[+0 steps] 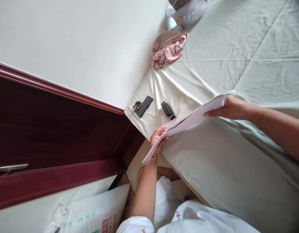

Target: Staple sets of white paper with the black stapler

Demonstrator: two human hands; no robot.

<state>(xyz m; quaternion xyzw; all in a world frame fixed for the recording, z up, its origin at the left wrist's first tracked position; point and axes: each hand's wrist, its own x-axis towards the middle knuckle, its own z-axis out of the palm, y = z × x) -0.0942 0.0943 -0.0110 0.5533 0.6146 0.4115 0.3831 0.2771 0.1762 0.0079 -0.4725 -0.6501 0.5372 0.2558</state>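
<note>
Head view: the left hand (155, 138) and right hand (233, 108) pinch the papers (193, 120) near both ends, likely so they stay together and don't flop

1 L hand (160, 139) + 1 R hand (233, 108) = 2 total. Paper (193, 120): 1 wad, no. of sheets unclear. Blk items (144, 106): 2. Keys (137, 105): 1 bunch, can't count indiv. Pink cloth (167, 50): 1 pc. Sack (96, 207): 1. Door (54, 129): 1, w/ 1 handle (14, 167). Bracelet (155, 157): min. 1.

Wht papers (194, 118), pink cloth (167, 51), dk red door (62, 132).
</note>
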